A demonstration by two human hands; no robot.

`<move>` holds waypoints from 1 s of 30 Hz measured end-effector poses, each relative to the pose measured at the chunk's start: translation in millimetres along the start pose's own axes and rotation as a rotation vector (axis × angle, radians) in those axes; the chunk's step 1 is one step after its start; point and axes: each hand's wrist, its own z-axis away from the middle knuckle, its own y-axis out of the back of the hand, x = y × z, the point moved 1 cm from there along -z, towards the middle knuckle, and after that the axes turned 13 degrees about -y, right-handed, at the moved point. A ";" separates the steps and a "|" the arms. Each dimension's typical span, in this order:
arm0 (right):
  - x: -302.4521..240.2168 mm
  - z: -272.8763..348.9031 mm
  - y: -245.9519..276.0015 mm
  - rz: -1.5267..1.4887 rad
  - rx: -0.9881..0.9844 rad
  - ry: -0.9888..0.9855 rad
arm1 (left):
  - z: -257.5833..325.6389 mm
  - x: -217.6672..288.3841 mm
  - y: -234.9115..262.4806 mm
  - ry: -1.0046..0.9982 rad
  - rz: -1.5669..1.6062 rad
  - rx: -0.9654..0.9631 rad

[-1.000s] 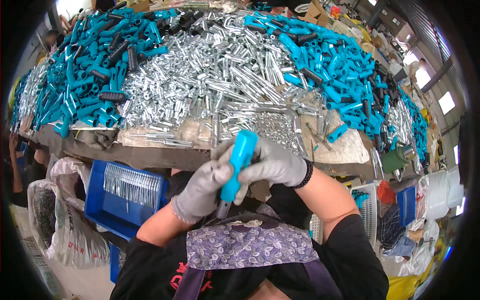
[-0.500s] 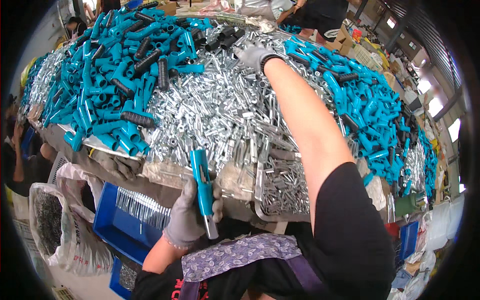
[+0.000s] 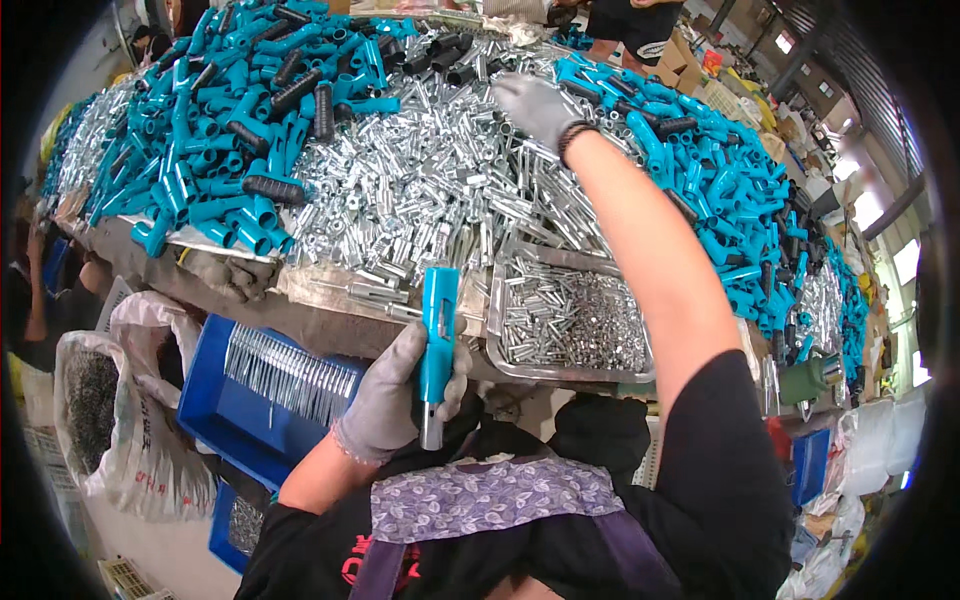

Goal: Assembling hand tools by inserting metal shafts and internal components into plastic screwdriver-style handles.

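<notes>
My left hand (image 3: 388, 402), in a grey glove, is closed around a teal tube-shaped handle (image 3: 438, 330) held upright. A slot shows in the handle's side, and a shiny metal piece (image 3: 432, 428) sticks out of its lower end. Stretched far out, my gloved right hand (image 3: 540, 108) is at the far part of a heap of loose silvery metal parts (image 3: 400, 185). Its fingers are bent downward and look drawn together; what they hold, if anything, is hidden.
Piles of teal handles (image 3: 205, 130) and more teal handles (image 3: 725, 200) flank the metal heap. A clear tray (image 3: 570, 372) of small pins stands at the near edge. Lower left are a blue bin (image 3: 240, 425) with metal rods and white sacks (image 3: 140, 455). Another person (image 3: 635, 30) stands beyond.
My right hand has drawn back a little and to the right over the metal heap. The teal handle in my left hand is now more upright. The view has shifted, showing more of the pin tray.
</notes>
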 end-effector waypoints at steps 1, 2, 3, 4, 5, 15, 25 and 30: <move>-12.8 -4.4 -7.7 0.105 -0.023 0.034 | 3.1 -0.4 -5.3 -0.003 0.030 0.047; -21.5 -11.4 -11.4 0.203 -0.082 0.064 | 7.4 -1.4 -4.0 -0.044 0.028 0.041; -46.3 -15.7 -15.1 0.295 -0.145 0.111 | 13.8 -1.6 0.3 -0.067 0.020 0.054; -70.6 -17.7 -16.7 0.115 -0.137 -0.103 | 20.0 -1.2 3.8 -0.099 0.035 0.147; -85.4 -20.7 -15.3 -0.070 -0.131 -0.318 | 25.0 -0.3 5.2 -0.129 0.049 0.235; -28.1 -86.6 -15.1 -0.276 0.284 -0.227 | 11.3 17.1 15.4 -0.169 -0.026 0.247; -38.8 219.3 142.7 -1.331 -0.125 -0.450 | 6.9 -28.3 -19.6 0.044 -0.012 -0.043; -33.2 329.3 153.8 -1.219 -0.101 -0.591 | 15.2 -68.6 -41.8 0.157 -0.125 -0.090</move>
